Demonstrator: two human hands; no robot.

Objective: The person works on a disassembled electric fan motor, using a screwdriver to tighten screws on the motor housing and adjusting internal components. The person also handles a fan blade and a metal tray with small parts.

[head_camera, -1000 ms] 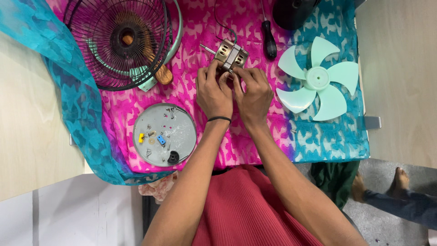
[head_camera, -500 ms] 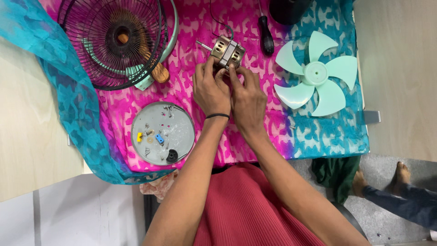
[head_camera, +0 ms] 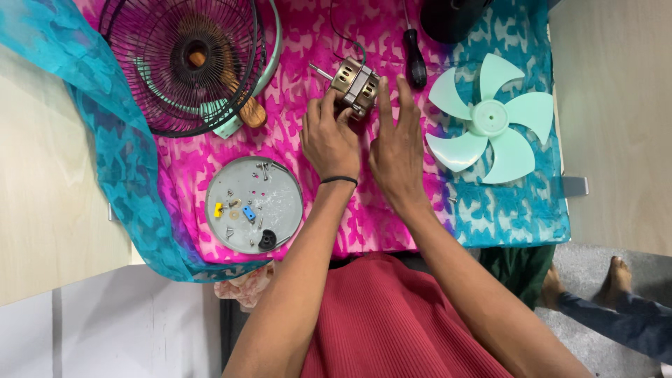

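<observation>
1. Where the pink and blue cloth (head_camera: 210,175) hangs over the left edge of the table (head_camera: 42,210), bare wood lies open beside it; a second bare strip runs past the cloth's right edge.
2. A dark wire fan guard (head_camera: 183,63) lies at the upper left, with a wooden handle (head_camera: 241,105) beneath its rim.
3. Below it, a grey round plate (head_camera: 280,203) holds small screws and bits.
4. The motor (head_camera: 355,85), a small brass and silver block with a shaft poking left, sits at the top centre of the cloth.
5. The left hand (head_camera: 329,140) grips the motor's near side with curled fingers.
6. The right hand (head_camera: 397,150) is open, fingers straight, its fingertips touching the motor's right side.
7. A black-handled screwdriver (head_camera: 416,63) lies just right of the motor.
8. The pale green fan blade (head_camera: 490,119) rests farther right, near the cloth's edge.
</observation>
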